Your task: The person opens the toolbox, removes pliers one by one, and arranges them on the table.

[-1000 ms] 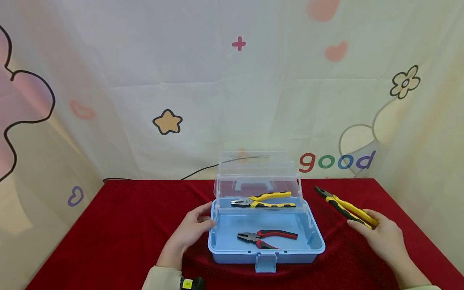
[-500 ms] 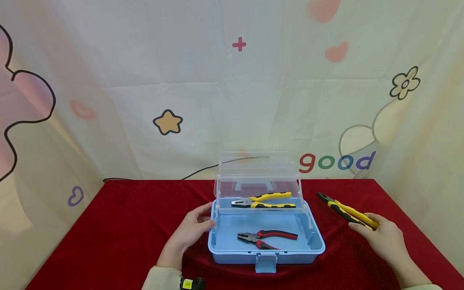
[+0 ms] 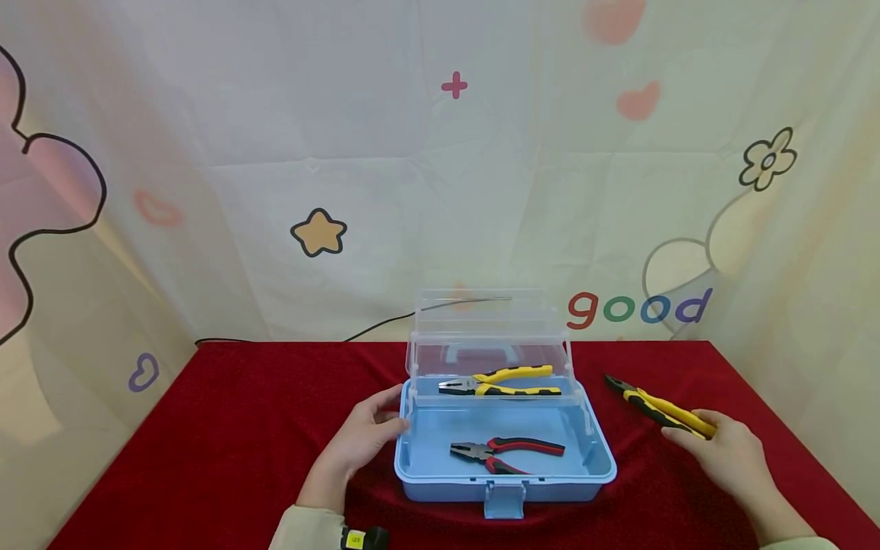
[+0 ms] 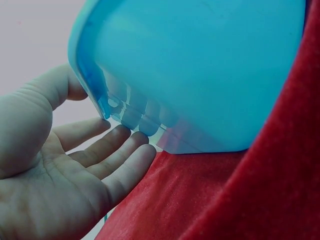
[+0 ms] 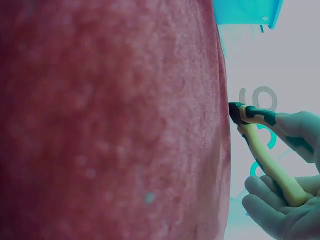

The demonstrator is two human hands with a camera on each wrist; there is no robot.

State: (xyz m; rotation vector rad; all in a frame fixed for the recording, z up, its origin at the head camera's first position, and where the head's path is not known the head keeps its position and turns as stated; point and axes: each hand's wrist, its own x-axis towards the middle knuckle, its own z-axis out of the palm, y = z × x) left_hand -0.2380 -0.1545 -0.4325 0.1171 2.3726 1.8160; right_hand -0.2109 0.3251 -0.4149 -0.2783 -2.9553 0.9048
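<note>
My left hand holds the left wall of a light blue toolbox, thumb over the rim and fingers along the outside. In the left wrist view the fingertips lie right at the blue wall. To the right of the box, my right hand grips yellow-and-black pliers by the handles, their dark nose pointing away and left, low over the cloth. Inside the box lie red-and-black combination pliers at the front. Farther back are yellow-and-black combination pliers, overlapped by clear plastic.
The toolbox's clear lid stands raised at the back, and its blue latch hangs down in front. Red cloth covers the table. A patterned curtain hangs behind, with a thin black cable before it.
The nose of the pliers in my right hand has come down toward the cloth and slightly right. My left hand and the toolbox have stayed in place.
</note>
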